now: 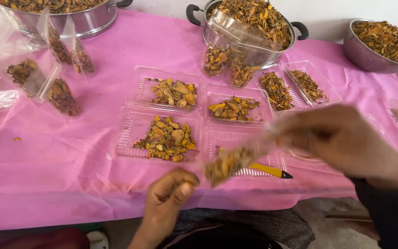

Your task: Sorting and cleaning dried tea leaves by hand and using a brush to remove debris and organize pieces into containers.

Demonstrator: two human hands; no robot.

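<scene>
One blurred clear pouch (230, 162), yellow-brown dried pieces

We see our right hand (346, 140) with a dark sleeve at its wrist; our left hand (166, 200) is bare-wristed, over dark grey trousers (249, 226).

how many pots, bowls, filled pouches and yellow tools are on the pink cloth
Steel pots: 2
Steel bowl: 1
Filled clear pouches: 6, plus one blurred in the right hand
Yellow-handled tool: 1
Total: 11
</scene>
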